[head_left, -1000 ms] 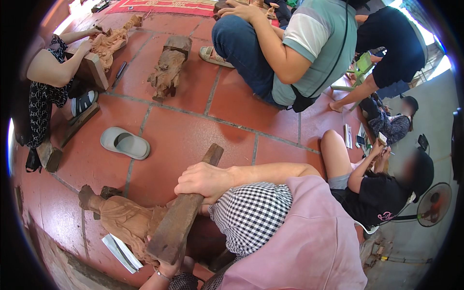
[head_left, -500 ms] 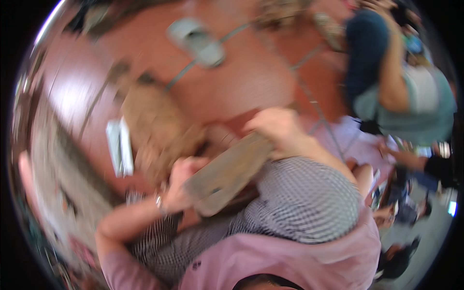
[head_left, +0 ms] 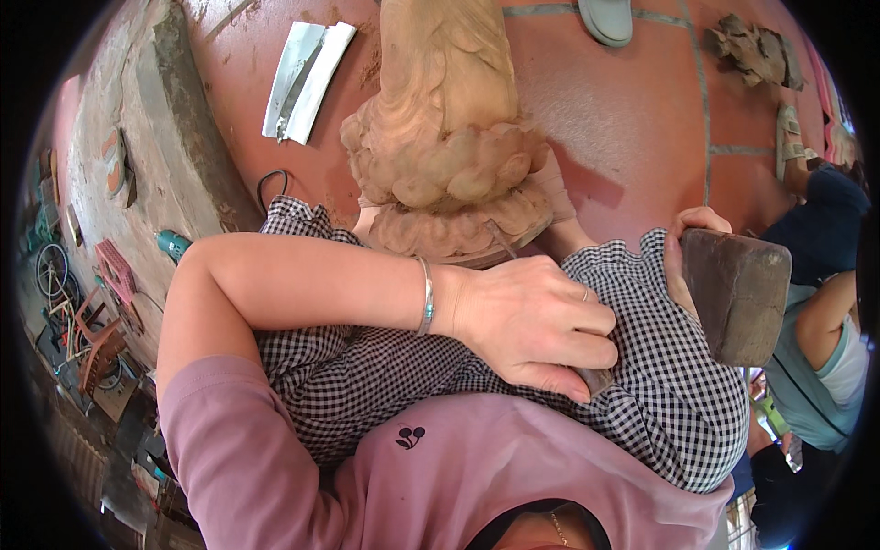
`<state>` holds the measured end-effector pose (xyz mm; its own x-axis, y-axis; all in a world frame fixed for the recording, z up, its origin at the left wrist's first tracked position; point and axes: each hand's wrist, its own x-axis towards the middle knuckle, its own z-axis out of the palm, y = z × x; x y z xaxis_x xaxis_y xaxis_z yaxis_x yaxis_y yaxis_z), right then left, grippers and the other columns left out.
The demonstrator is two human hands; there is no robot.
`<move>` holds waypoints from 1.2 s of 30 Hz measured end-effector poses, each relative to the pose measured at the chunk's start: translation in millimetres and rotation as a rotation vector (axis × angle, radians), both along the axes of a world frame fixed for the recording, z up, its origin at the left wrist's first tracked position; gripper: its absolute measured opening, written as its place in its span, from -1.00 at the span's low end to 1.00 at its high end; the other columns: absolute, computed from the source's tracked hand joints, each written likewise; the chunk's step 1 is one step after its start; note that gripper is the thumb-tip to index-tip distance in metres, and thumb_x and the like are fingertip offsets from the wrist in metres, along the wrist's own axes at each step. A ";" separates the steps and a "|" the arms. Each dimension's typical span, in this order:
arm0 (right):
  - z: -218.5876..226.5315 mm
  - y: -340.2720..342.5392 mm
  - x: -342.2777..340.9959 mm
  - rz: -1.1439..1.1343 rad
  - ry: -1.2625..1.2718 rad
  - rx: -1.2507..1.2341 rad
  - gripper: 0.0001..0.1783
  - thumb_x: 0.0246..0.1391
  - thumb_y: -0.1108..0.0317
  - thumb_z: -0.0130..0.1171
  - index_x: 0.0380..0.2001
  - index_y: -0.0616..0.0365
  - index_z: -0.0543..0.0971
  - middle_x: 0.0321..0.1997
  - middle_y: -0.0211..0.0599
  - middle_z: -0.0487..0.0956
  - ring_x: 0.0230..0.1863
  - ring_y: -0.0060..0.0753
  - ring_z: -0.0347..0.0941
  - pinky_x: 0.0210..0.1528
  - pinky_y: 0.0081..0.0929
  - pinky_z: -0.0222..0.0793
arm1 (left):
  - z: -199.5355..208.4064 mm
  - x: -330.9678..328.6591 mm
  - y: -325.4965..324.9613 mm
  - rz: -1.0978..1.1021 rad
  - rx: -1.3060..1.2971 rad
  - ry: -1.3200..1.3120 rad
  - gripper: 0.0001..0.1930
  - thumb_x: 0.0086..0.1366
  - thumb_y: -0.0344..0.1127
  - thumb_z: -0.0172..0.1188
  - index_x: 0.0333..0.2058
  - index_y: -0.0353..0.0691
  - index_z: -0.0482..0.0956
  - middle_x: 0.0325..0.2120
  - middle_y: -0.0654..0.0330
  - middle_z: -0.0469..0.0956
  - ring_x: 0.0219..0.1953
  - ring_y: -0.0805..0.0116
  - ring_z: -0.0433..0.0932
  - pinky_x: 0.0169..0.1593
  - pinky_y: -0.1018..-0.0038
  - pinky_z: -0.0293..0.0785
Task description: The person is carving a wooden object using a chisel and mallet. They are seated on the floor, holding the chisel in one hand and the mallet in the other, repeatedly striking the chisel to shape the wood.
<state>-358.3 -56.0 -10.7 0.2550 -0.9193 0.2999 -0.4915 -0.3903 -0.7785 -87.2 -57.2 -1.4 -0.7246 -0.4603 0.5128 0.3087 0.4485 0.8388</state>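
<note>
A carved wooden figure (head_left: 449, 82) with a rounded, petal-like base (head_left: 440, 170) lies on the floor, its base end toward me, between my feet. My left hand (head_left: 536, 316) is closed around a chisel (head_left: 501, 242); its thin blade points away from me and its tip overlaps the lower tier of the base. Whether the tip presses into the wood I cannot tell. The butt of the handle shows below my fingers. Out to the right, above my knee, my right hand (head_left: 680, 261) grips a blocky wooden mallet (head_left: 738, 298), apart from the chisel. The mallet's handle is hidden.
A long, thick log (head_left: 147, 119) runs along the left, with a green tool (head_left: 172, 244) by it. A folded silvery sheet (head_left: 307, 82) lies beside the figure. Ahead right are a grey slipper (head_left: 607, 20) and a rough wood chunk (head_left: 752, 53). Another person (head_left: 816, 339) sits close on the right.
Both hands were at the wooden mallet before; now my left hand holds a chisel at the carving and my right holds the mallet out to the right. The view has turned.
</note>
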 end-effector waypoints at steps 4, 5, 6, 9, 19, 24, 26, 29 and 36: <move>2.8 1.8 4.3 -0.025 -0.039 0.011 -0.59 -0.29 0.55 0.30 -0.25 0.23 0.48 -0.39 -0.13 0.51 -0.37 -0.20 0.48 -0.31 -0.33 0.40 | -8.1 0.1 -2.5 0.046 0.060 0.038 -0.58 0.22 0.11 0.21 -0.27 -0.17 0.57 -0.51 0.29 0.39 -0.56 0.34 0.42 -0.59 0.47 0.30; 4.9 1.8 5.0 -0.029 -0.059 0.017 -0.59 -0.29 0.57 0.30 -0.25 0.23 0.48 -0.40 -0.13 0.50 -0.37 -0.21 0.48 -0.31 -0.33 0.40 | -9.0 0.7 -3.0 0.056 0.077 0.057 -0.58 0.23 0.12 0.20 -0.29 -0.18 0.56 -0.52 0.29 0.38 -0.56 0.34 0.42 -0.59 0.46 0.30; -1.5 -3.7 3.5 0.003 -0.099 0.027 -0.59 -0.29 0.60 0.29 -0.25 0.23 0.47 -0.40 -0.13 0.50 -0.37 -0.22 0.47 -0.31 -0.33 0.40 | -8.9 1.1 -2.1 0.102 0.094 0.056 -0.58 0.25 0.12 0.18 -0.30 -0.18 0.56 -0.53 0.28 0.38 -0.57 0.33 0.42 -0.59 0.46 0.29; 15.7 -0.2 5.6 0.005 -0.148 0.037 -0.59 -0.28 0.67 0.27 -0.25 0.23 0.46 -0.40 -0.13 0.49 -0.37 -0.24 0.46 -0.31 -0.34 0.39 | -4.3 3.9 -10.8 0.112 0.156 0.106 -0.56 0.30 0.14 0.12 -0.34 -0.19 0.55 -0.57 0.27 0.37 -0.59 0.30 0.41 -0.58 0.44 0.28; 21.1 -12.0 1.3 0.067 0.035 -0.128 -0.57 -0.22 0.73 0.20 -0.21 0.22 0.40 -0.47 -0.16 0.47 -0.41 -0.24 0.44 -0.30 -0.31 0.41 | -12.6 3.5 -21.6 0.143 0.266 0.128 -0.50 0.37 0.16 0.02 -0.38 -0.25 0.52 -0.59 0.21 0.40 -0.60 0.20 0.44 -0.56 0.37 0.30; 13.2 -8.8 1.5 0.038 0.045 -0.090 -0.58 -0.21 0.74 0.20 -0.21 0.22 0.40 -0.47 -0.17 0.47 -0.41 -0.25 0.44 -0.29 -0.32 0.41 | -17.4 5.1 -20.1 0.154 0.284 0.142 -0.50 0.36 0.17 0.03 -0.39 -0.23 0.52 -0.60 0.22 0.38 -0.60 0.21 0.44 -0.56 0.38 0.30; 10.2 -7.4 -1.0 0.025 0.037 -0.084 -0.58 -0.20 0.74 0.19 -0.21 0.22 0.40 -0.47 -0.17 0.47 -0.40 -0.25 0.43 -0.28 -0.32 0.41 | -17.5 2.7 -18.3 0.136 0.259 0.127 -0.50 0.35 0.18 0.04 -0.40 -0.21 0.52 -0.60 0.22 0.37 -0.59 0.24 0.43 -0.56 0.39 0.29; 5.2 -11.5 4.1 0.054 0.039 -0.044 -0.58 -0.20 0.74 0.19 -0.21 0.21 0.39 -0.47 -0.17 0.47 -0.40 -0.26 0.43 -0.28 -0.32 0.41 | -16.5 7.2 -10.5 0.152 0.137 0.134 -0.55 0.30 0.16 0.08 -0.44 -0.16 0.48 -0.59 0.25 0.35 -0.58 0.27 0.43 -0.57 0.40 0.30; 1.8 -0.2 3.2 -0.001 0.037 -0.010 -0.59 -0.19 0.74 0.18 -0.21 0.21 0.39 -0.46 -0.18 0.48 -0.40 -0.28 0.43 -0.26 -0.33 0.41 | -2.6 3.0 10.9 0.041 -0.036 0.209 -0.55 0.24 0.18 0.14 -0.43 -0.14 0.49 -0.58 0.27 0.25 -0.60 0.36 0.34 -0.59 0.46 0.26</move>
